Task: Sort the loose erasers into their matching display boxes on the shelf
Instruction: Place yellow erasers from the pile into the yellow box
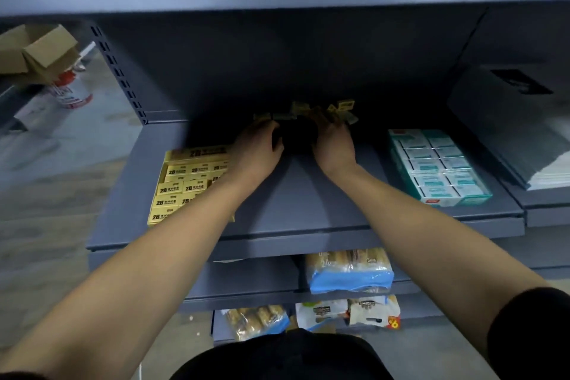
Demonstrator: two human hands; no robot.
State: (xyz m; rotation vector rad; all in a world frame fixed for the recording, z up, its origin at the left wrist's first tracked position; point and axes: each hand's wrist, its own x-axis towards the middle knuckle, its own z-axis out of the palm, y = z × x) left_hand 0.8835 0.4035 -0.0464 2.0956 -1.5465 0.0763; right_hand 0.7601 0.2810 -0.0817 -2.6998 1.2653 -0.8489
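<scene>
A pile of loose erasers [311, 111] lies in shadow at the back of the grey shelf [296, 200]. My left hand [257, 148] reaches to the pile's left side, fingers curled down over an eraser there. My right hand [334, 145] is at the pile's right side, fingertips among the erasers. The dark hides whether either hand holds one. A yellow display box [182, 185] of 2B erasers stands at the shelf's left, partly behind my left forearm. A teal and white display box [438, 163] of erasers stands at the right.
Snack bags [348, 271] fill the lower shelves. A cardboard box [40, 52] and a red and white can [72, 89] sit on the floor to the left. A dark box [512, 108] and stacked paper [549, 173] sit on the neighbouring shelf at right.
</scene>
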